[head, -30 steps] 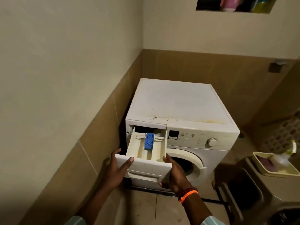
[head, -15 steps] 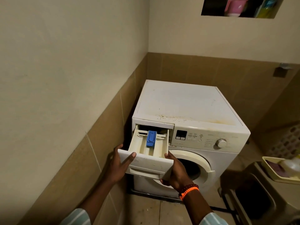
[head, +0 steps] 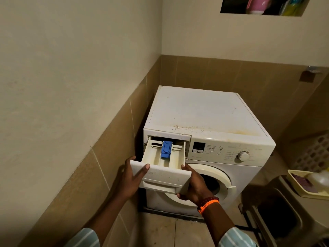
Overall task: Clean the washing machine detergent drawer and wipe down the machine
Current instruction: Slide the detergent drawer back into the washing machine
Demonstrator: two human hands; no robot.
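A white front-loading washing machine (head: 204, 113) stands in the corner, its top speckled with brown stains near the front edge. Its cream detergent drawer (head: 165, 172) is pulled far out at the upper left, with a blue insert (head: 166, 152) in the middle compartment and yellowish residue inside. My left hand (head: 130, 179) grips the left end of the drawer front, thumb on top. My right hand (head: 193, 186) grips the right end from the side and below, an orange bead bracelet on the wrist.
A tiled wall (head: 106, 157) runs close along the left. At the right a yellow tray (head: 306, 191) with a purple cloth and a bottle sits on a dark bin (head: 277, 216). A wall niche (head: 261, 6) above holds bottles. A perforated basket (head: 315, 154) stands right.
The drawer has stayed pulled out in both hands' grip. The view shifted so the machine sits a little further right and lower in frame.
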